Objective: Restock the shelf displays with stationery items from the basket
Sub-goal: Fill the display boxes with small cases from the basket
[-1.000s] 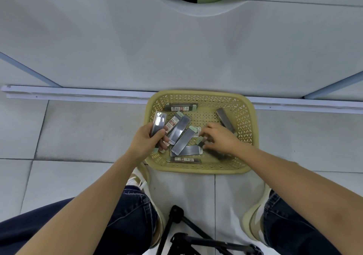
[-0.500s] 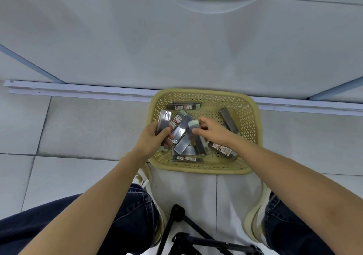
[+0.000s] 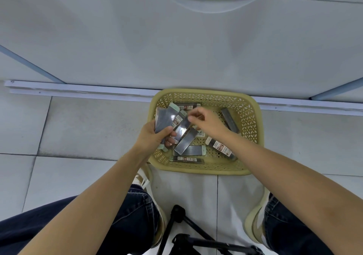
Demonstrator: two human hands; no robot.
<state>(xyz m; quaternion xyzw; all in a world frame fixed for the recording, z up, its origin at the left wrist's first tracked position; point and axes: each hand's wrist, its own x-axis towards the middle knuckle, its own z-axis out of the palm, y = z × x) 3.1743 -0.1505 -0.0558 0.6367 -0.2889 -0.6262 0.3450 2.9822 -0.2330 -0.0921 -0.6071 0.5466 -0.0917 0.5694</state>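
Passing one more across

Our left hand [image 3: 152, 136] grips a fan of packets [image 3: 164, 117] over the left edge of the yellow basket [image 3: 253, 117], thumb pressed across their lower ends. The packet [image 3: 181, 126] that our right hand [image 3: 210, 124] carried half a second ago now lies against the fan's right side. The right hand's curled fingertips sit at its upper end, and we cannot tell whether they pinch it or only touch it. Loose packets [image 3: 229, 120] lie along the basket's right and near edges, where they lay before.
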